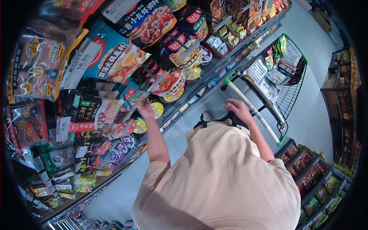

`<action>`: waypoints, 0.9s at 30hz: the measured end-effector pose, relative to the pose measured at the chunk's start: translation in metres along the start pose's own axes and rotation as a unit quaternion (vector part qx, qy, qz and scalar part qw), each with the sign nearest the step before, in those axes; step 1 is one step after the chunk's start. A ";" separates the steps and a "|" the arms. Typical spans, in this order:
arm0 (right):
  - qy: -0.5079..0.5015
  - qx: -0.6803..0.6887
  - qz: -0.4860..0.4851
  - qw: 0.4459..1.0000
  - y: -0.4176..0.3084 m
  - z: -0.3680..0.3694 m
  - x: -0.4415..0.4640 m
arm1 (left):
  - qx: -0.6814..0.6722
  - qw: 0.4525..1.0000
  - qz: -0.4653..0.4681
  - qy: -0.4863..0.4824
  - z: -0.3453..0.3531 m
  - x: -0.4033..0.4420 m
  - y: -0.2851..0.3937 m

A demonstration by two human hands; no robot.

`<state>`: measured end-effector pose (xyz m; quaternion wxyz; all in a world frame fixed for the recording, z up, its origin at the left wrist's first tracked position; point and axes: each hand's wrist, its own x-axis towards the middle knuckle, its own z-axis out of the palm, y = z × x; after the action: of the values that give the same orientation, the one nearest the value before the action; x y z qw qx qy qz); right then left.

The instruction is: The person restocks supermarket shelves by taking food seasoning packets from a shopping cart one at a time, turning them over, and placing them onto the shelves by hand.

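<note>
My left hand point(146, 110) reaches to the shelf on the left, its fingers bent at a clear price-tag holder point(130, 113) in front of a teal seasoning packet point(131, 95). What lies between those fingertips is too small to make out. Just beyond that hand stands a yellow-lidded round tub point(157, 110). A black hot-pot seasoning packet point(92, 111) hangs further left. My right hand point(239, 109) hovers near the handle point(245, 99) of a shopping cart, fingers loosely apart, with nothing clearly visible in them.
The shopping cart point(294, 94) stands ahead to the right, with packets and a white package point(257, 73) in it. Hanging packets, including a large teal one point(113, 57), crowd the left shelf. Low bins point(306, 168) and another shelf point(344, 80) line the right. Tiled floor point(177, 141) runs between.
</note>
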<state>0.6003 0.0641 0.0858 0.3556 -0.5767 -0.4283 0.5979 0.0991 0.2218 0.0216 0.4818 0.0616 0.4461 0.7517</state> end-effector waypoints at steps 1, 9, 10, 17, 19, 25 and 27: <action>0.001 0.010 -0.013 1.000 -0.003 -0.005 -0.001 | 0.001 1.000 0.000 0.000 -0.001 -0.001 -0.001; 0.073 0.130 -0.009 0.989 -0.022 -0.061 -0.024 | 0.015 0.983 -0.132 0.131 -0.084 -0.042 -0.069; 0.095 0.147 -0.007 0.985 -0.023 -0.071 -0.027 | 0.038 0.976 -0.160 0.143 -0.097 -0.053 -0.087; 0.333 0.243 -0.072 0.908 0.007 -0.141 -0.050 | 0.442 0.836 -0.316 -0.075 -0.029 -0.173 -0.171; 0.399 0.250 -0.080 0.879 0.019 -0.159 -0.055 | 0.528 0.787 -0.257 -0.192 0.007 -0.185 -0.191; 0.521 -0.096 0.011 0.848 0.068 -0.197 -0.073 | 0.591 0.705 0.019 -0.392 0.164 -0.222 -0.218; 0.472 -0.183 0.049 0.861 0.108 -0.198 -0.077 | 0.583 0.670 0.136 -0.439 0.206 -0.231 -0.229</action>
<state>0.8108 -0.0273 0.0226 0.3735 -0.8648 -0.2820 0.1818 0.4817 0.1994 0.0546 0.3803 0.7129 0.5172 0.2823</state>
